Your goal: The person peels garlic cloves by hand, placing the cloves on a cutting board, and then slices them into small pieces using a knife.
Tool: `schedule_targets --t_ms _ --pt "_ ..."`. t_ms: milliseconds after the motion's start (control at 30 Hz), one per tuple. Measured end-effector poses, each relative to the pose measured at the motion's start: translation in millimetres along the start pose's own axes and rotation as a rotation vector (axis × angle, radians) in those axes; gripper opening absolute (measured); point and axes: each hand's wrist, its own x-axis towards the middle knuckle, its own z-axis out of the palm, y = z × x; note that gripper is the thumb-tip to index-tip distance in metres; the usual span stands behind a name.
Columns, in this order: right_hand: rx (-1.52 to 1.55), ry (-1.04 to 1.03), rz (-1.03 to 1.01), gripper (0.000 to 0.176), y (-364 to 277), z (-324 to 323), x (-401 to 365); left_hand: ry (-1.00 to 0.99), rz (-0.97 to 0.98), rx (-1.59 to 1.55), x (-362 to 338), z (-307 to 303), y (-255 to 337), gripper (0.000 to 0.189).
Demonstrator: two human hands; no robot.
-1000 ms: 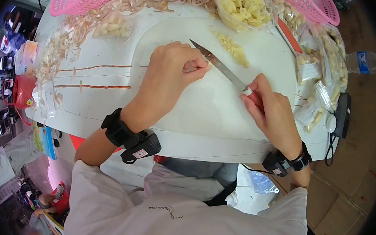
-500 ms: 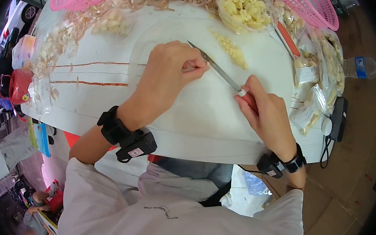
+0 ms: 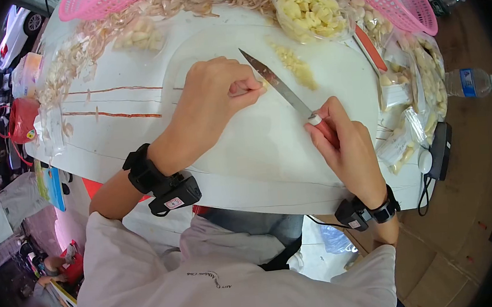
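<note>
Garlic clove (image 3: pixel 263 84) pinched in the left hand (image 3: pixel 217 94), knife (image 3: pixel 275 84) gripped by the right hand (image 3: pixel 345 145): small chopped pile (image 3: pixel 297 67) done upper centre, heaped tub of peeled cloves (image 3: pixel 306 8) left.

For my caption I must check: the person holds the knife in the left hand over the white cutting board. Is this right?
Not quite: the head view shows the knife in the right hand, over the white cutting board. The left hand rests beside the blade.

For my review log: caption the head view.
Left hand pins garlic clove on cutting board; right hand slices with knife.
</note>
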Motion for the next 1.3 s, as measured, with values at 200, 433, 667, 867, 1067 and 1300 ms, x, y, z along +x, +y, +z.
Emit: schedule_targets --t_ms 200,433,667,867,1067,1300 --pt "-0.04 -0.012 -0.029 0.022 -0.4 -0.1 0.0 0.006 0.021 0.0 -0.4 -0.8 0.3 0.016" --pt "-0.074 0.005 -0.041 0.021 -1.1 1.0 0.1 0.005 0.025 -0.003 -0.3 -1.3 0.7 0.014" --pt "-0.066 0.007 -0.048 0.021 -1.7 0.9 0.4 0.005 0.028 0.009 -0.7 -0.5 -1.1 0.014" --pt "-0.049 -0.006 -0.035 0.022 -2.1 0.6 0.7 0.018 0.031 -0.003 -0.9 0.3 -1.7 0.015" --pt "-0.077 0.007 -0.063 0.022 -0.8 3.4 1.3 0.016 0.037 0.0 -0.9 0.9 -2.3 0.013" --pt "-0.174 -0.015 -0.08 0.021 -0.6 2.7 1.4 0.002 0.022 0.009 -0.6 -0.8 1.2 0.012"
